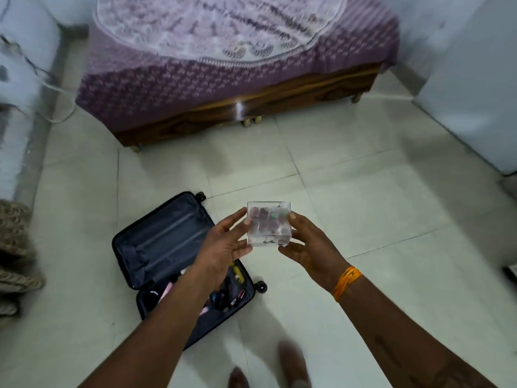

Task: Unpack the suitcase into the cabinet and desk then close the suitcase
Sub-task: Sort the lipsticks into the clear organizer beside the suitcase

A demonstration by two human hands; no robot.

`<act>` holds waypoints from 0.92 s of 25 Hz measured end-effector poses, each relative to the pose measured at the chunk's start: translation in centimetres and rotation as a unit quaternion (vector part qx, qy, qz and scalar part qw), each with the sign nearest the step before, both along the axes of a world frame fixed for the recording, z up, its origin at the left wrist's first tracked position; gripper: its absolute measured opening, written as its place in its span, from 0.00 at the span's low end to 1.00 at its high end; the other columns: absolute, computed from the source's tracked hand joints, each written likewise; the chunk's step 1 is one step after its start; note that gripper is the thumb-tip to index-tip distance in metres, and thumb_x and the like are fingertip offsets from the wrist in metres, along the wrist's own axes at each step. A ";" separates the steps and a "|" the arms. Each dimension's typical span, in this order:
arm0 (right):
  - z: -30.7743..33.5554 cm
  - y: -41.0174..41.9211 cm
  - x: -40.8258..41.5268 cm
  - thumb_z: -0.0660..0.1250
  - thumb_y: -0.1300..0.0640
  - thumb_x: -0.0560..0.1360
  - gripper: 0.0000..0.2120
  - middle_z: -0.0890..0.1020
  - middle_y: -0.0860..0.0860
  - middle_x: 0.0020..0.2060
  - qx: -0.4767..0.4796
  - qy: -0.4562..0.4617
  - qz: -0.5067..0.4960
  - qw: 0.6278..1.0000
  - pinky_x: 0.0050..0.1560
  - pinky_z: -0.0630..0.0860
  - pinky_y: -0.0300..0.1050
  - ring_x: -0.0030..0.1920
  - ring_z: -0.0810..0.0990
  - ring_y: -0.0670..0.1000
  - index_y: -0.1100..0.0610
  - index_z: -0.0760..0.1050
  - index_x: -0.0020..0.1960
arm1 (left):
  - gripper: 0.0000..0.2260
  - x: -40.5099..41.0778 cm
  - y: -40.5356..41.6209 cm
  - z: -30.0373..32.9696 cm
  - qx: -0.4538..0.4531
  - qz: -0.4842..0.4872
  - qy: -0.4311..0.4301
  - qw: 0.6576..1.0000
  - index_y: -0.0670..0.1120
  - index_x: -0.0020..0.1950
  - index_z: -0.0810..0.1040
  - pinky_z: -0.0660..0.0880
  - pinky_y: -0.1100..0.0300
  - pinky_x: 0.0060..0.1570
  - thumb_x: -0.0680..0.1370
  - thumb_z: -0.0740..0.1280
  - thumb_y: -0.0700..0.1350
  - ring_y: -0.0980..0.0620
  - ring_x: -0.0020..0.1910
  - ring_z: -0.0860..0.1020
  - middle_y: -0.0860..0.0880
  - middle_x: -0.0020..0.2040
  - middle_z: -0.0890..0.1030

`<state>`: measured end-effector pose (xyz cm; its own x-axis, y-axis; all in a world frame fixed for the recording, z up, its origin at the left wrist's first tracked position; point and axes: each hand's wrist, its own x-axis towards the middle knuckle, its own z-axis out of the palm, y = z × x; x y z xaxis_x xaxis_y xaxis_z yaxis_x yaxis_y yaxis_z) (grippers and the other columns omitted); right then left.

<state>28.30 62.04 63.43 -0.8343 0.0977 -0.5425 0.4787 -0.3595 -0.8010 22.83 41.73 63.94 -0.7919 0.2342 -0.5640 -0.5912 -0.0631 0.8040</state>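
A clear plastic box [268,224] with small pink and green items inside is held in mid-air between both hands. My left hand [225,243] grips its left side and my right hand [310,246] grips its right side. An orange thread band circles the right wrist. Below and to the left, a dark suitcase [165,242] lies open on the tiled floor. Its far half is empty; the near half holds several small items, partly hidden by my left forearm.
A bed [237,79] with a purple patterned cover stands across the room ahead. A white cabinet [472,102] stands at the right wall. A beige woven thing [16,247] sits at the left edge. My feet [291,365] show at the bottom.
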 end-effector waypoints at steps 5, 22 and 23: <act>10.6 5.1 6.1 0.66 0.40 0.81 0.22 0.84 0.55 0.62 0.021 0.013 -0.103 0.994 0.66 0.80 0.59 0.60 0.84 0.60 0.55 0.76 0.66 | 0.16 3.6 6.6 11.0 0.004 -0.052 0.034 0.998 0.51 0.64 0.85 0.80 0.47 0.64 0.76 0.76 0.50 0.42 0.56 0.86 0.46 0.58 0.87; 24.9 28.5 38.6 0.72 0.39 0.76 0.26 0.88 0.50 0.50 0.147 0.056 -0.542 0.825 0.61 0.82 0.59 0.56 0.86 0.57 0.60 0.78 0.58 | 0.13 25.6 43.0 25.1 0.084 -0.433 0.125 0.889 0.48 0.61 0.85 0.80 0.49 0.62 0.77 0.75 0.49 0.45 0.54 0.87 0.45 0.53 0.88; 24.7 30.7 40.8 0.73 0.38 0.75 0.26 0.88 0.52 0.50 0.151 0.056 -0.562 0.812 0.60 0.83 0.59 0.56 0.86 0.58 0.60 0.79 0.57 | 0.14 27.6 45.8 25.0 0.087 -0.450 0.124 0.880 0.48 0.62 0.85 0.79 0.49 0.62 0.77 0.76 0.49 0.45 0.55 0.87 0.45 0.54 0.88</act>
